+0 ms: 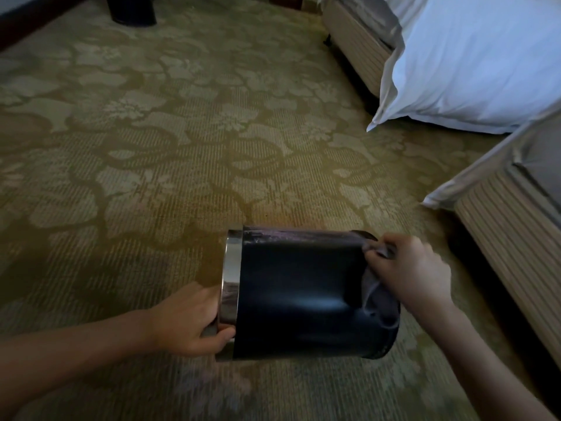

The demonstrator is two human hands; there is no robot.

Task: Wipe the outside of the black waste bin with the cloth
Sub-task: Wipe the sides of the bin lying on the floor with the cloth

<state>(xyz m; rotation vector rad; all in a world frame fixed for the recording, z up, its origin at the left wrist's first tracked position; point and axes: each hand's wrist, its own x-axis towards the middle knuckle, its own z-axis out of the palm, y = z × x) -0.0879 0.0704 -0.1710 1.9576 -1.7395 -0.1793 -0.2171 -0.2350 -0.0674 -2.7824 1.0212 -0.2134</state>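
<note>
Bin (300,293) lies sideways between hands, pillow (473,62) behind at right.

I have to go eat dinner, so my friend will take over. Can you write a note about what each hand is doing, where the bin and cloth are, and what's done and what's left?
Left hand: grips the bin by its silver rim, fingers curled over it.
Right hand: pinches the cloth against the bin's base end.
Bin: on its side over the carpet, rim to the left, base to the right.
Done: cannot tell how much is wiped; pale streaks show along the wall's far edge.
Left: probably wipe along the black wall toward the rim, turning the bin to reach all round.
</note>
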